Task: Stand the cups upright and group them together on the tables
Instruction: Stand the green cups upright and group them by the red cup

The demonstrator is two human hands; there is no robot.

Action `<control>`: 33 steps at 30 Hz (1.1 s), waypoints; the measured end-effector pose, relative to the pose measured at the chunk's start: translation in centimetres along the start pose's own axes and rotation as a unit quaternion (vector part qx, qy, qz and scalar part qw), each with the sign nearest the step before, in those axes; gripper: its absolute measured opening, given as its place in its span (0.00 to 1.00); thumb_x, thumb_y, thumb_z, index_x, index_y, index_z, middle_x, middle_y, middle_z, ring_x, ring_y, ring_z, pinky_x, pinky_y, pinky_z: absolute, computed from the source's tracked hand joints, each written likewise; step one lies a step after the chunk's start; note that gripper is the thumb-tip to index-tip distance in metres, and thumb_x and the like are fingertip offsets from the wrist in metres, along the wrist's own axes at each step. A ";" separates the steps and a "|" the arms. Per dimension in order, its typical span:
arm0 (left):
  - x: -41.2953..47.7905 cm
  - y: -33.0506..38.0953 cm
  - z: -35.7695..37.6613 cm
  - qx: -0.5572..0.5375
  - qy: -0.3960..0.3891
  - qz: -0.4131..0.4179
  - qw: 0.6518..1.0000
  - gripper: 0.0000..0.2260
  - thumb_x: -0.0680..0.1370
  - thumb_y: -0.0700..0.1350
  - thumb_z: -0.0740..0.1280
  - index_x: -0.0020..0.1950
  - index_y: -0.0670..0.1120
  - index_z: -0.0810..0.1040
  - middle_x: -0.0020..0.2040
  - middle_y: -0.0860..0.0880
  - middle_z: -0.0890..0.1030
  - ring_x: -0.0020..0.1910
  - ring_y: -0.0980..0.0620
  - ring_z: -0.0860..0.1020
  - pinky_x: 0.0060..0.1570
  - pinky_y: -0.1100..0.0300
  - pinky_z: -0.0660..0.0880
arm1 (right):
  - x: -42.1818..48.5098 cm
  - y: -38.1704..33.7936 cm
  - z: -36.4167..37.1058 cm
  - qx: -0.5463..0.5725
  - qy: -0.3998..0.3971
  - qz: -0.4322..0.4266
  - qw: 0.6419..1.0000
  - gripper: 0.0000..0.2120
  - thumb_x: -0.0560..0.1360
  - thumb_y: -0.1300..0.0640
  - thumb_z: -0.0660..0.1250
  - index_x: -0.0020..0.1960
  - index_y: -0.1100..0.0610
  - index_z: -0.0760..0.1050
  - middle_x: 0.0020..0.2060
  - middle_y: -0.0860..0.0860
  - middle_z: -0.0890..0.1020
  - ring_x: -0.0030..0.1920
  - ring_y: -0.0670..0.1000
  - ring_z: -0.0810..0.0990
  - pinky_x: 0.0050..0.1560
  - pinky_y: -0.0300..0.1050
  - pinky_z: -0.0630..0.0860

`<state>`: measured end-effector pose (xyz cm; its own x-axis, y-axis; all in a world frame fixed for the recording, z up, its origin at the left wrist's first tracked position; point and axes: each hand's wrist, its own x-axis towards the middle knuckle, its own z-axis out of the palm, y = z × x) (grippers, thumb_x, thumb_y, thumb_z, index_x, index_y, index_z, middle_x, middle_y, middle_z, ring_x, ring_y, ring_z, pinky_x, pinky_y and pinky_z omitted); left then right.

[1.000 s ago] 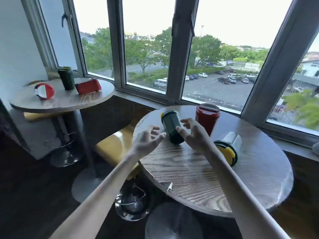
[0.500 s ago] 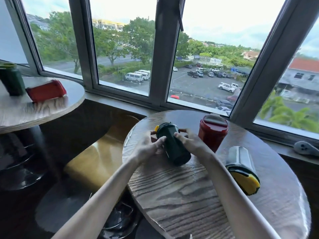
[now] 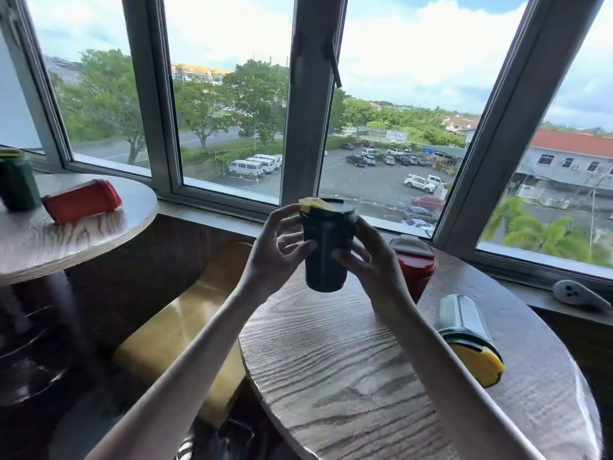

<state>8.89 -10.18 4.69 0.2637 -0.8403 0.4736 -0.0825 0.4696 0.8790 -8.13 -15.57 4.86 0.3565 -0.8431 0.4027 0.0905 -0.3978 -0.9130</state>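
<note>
A dark green cup (image 3: 326, 247) with a yellow lid tab is upright, its base at or just above the near round table (image 3: 348, 376). My left hand (image 3: 277, 257) and my right hand (image 3: 371, 263) grip its two sides. Behind my right hand a red cup (image 3: 419, 270) with a grey lid stands upright. To the right a silver cup (image 3: 464, 330) with a yellow-and-green lid lies on its side. On the far round table (image 3: 66, 237) at the left, a red cup (image 3: 83, 200) lies on its side beside an upright green cup (image 3: 16, 180).
A yellow stool seat (image 3: 179, 330) sits between the two tables. Window frames run along the back. A small grey object (image 3: 577, 295) rests on the sill at the right.
The dark green cup lay tilted on the near table between my hands; both hands have turned it upright. The view has shifted closer and to the right.
</note>
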 end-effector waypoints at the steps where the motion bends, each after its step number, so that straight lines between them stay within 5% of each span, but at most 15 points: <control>1: -0.5 -0.2 -0.1 0.000 -0.003 -0.002 1.000 0.26 0.68 0.40 0.75 0.61 0.57 0.72 0.58 0.52 0.79 0.54 0.49 0.81 0.54 0.57 0.78 | -0.5 0.6 0.0 0.004 0.006 0.002 1.000 0.32 0.68 0.68 0.73 0.69 0.53 0.69 0.63 0.46 0.78 0.62 0.50 0.78 0.61 0.48 0.75; 5: -2.8 -1.8 -0.2 -0.010 -0.004 -0.043 0.999 0.27 0.66 0.42 0.76 0.60 0.58 0.72 0.58 0.55 0.80 0.56 0.49 0.80 0.56 0.53 0.76 | -2.7 2.4 0.0 0.030 0.021 0.038 0.999 0.35 0.63 0.67 0.76 0.67 0.55 0.70 0.63 0.48 0.78 0.62 0.52 0.78 0.59 0.51 0.77; 10: -4.5 -3.2 -0.3 -0.002 0.000 -0.065 0.998 0.28 0.67 0.35 0.77 0.62 0.53 0.71 0.61 0.50 0.77 0.56 0.48 0.80 0.53 0.54 0.78 | -4.2 3.5 -0.3 0.009 0.008 0.052 0.999 0.34 0.64 0.67 0.76 0.66 0.56 0.68 0.63 0.49 0.76 0.61 0.51 0.77 0.49 0.37 0.78; 18: -5.8 -3.7 0.5 0.008 -0.013 -0.044 0.999 0.27 0.70 0.31 0.73 0.61 0.54 0.69 0.60 0.54 0.76 0.57 0.51 0.79 0.56 0.57 0.77 | -5.6 4.7 -0.6 0.008 0.005 0.050 0.999 0.34 0.64 0.62 0.76 0.67 0.53 0.66 0.64 0.51 0.74 0.63 0.50 0.76 0.55 0.41 0.77; 23: -7.2 -4.4 0.5 0.091 -0.013 -0.082 0.992 0.20 0.73 0.40 0.72 0.58 0.56 0.70 0.54 0.56 0.78 0.55 0.58 0.79 0.49 0.66 0.77 | -6.1 4.6 -0.8 -0.059 -0.022 0.079 0.995 0.27 0.69 0.64 0.74 0.63 0.51 0.67 0.59 0.50 0.78 0.62 0.49 0.77 0.61 0.48 0.76; 28: -10.7 -3.1 0.4 0.118 -0.010 -0.120 0.986 0.14 0.75 0.42 0.70 0.58 0.49 0.74 0.51 0.54 0.80 0.45 0.64 0.80 0.43 0.69 0.77 | -9.5 1.0 -2.6 -0.142 -0.064 0.082 0.984 0.21 0.72 0.55 0.71 0.63 0.48 0.70 0.57 0.46 0.79 0.59 0.41 0.77 0.57 0.39 0.77; 33: -11.8 -1.4 3.5 0.124 -0.111 -0.085 0.982 0.13 0.74 0.42 0.70 0.55 0.55 0.74 0.49 0.54 0.80 0.47 0.61 0.79 0.46 0.66 0.77 | -13.7 -3.4 -7.9 -0.204 -0.020 0.034 0.978 0.14 0.70 0.44 0.71 0.54 0.41 0.76 0.50 0.42 0.82 0.50 0.43 0.81 0.50 0.38 0.77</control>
<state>2.48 -1.85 -1.93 0.0808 -0.9519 0.2957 -0.2940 0.2607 0.9196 -20.62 -5.54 2.94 0.3852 -0.8613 0.3314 -0.3101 -0.4591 -0.8325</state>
